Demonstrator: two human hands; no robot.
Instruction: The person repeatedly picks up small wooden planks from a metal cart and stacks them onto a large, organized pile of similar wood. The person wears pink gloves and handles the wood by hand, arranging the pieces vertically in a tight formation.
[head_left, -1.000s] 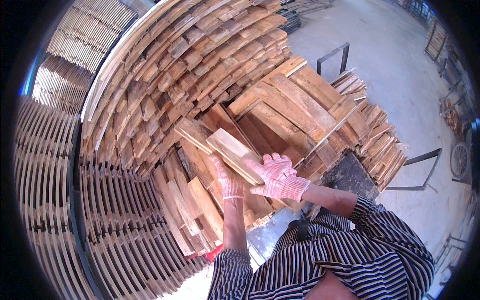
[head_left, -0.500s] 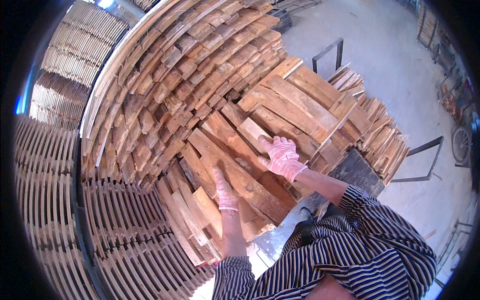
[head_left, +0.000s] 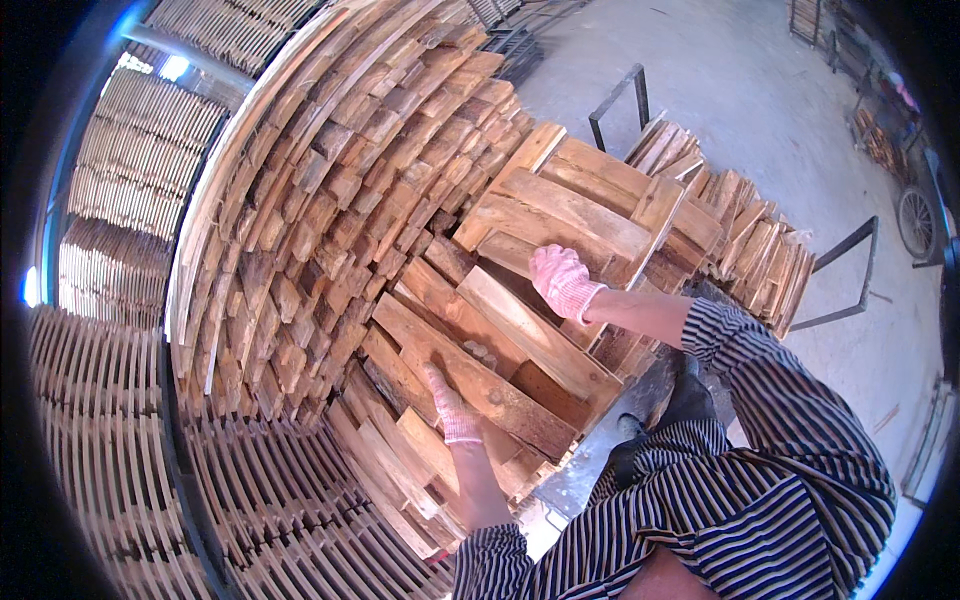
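Left hand (head_left: 456, 412) — beside plank (head_left: 492, 385) | right hand (head_left: 563, 282) — curled over board (head_left: 507, 252)

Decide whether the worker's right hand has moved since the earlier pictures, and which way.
Yes: judged against the raised planks, the right hand has moved closer to them, toward the picture's upper right.
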